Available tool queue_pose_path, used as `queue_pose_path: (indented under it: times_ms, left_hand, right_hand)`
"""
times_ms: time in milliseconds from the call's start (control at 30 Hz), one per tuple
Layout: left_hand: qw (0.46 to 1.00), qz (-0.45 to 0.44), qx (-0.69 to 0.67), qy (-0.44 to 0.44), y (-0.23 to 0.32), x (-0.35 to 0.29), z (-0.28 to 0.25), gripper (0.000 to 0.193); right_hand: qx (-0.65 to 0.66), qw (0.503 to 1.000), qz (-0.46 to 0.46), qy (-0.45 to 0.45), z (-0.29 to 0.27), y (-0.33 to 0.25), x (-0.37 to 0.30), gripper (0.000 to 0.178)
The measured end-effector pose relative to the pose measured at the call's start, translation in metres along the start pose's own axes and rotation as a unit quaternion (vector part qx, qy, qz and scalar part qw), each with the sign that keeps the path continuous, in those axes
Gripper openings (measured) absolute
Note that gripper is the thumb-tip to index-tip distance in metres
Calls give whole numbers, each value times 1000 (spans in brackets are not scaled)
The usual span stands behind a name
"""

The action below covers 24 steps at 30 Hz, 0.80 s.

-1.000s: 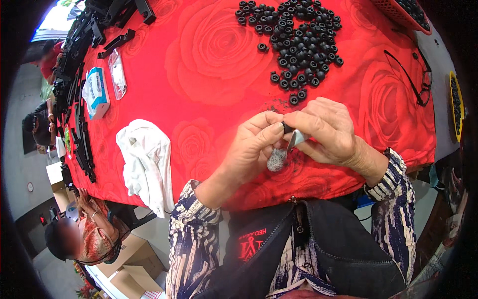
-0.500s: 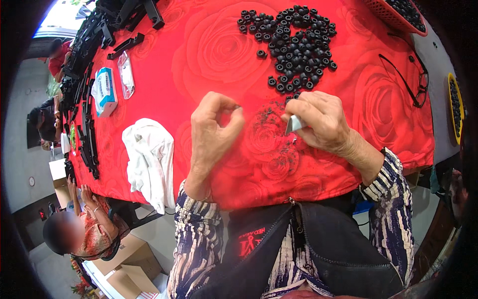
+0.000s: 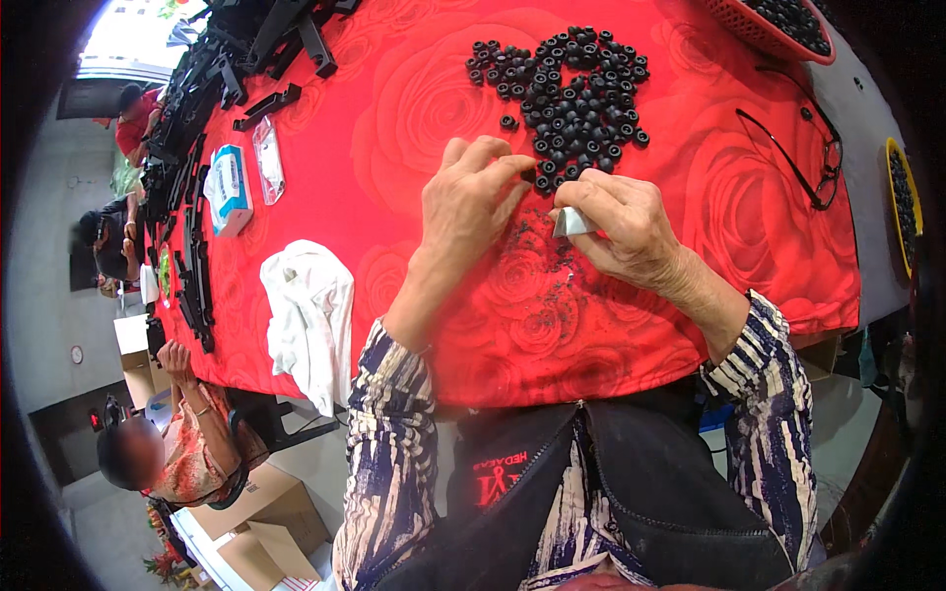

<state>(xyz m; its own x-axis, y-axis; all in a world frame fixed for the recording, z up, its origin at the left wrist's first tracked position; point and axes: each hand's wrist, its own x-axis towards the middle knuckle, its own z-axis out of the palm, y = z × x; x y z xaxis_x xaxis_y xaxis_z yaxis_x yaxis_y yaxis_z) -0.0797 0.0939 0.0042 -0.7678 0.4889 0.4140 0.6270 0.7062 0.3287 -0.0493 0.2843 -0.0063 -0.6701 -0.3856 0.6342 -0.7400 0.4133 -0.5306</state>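
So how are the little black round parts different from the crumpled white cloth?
The little black round parts are many; the crumpled white cloth is one piece. The parts are round; the cloth lies in folds. The left hand is at the parts' edge; no hand touches the cloth. Both are on the red floral tablecloth.

The right hand point(image 3: 623, 225) hides most of the pale tool point(image 3: 573, 223). The top edge crops the red basket point(image 3: 759, 36) and the long black parts point(image 3: 316, 47).

Grey wall point(image 3: 54, 330) with 1 round pale dial point(image 3: 77, 355), bright window point(image 3: 133, 41) at upper left, grey floor point(image 3: 103, 522) below.
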Motion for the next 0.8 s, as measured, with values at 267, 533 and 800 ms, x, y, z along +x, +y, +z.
queue_pose_path:
  times_ms: [267, 533, 800]
  left_hand:
    - [998, 24, -8, 54, -4, 1, 1, 19]
    - [680, -311, -661, -65, 29, -30, -16, 21]
    - [477, -335, -810, -64, 30, -37, -2, 18]
  right_hand:
    - [68, 996, 45, 23, 2, 3, 1, 26]
    - [188, 973, 135, -2, -8, -9, 5, 30]
    - [201, 977, 64, -28, -8, -12, 8, 30]
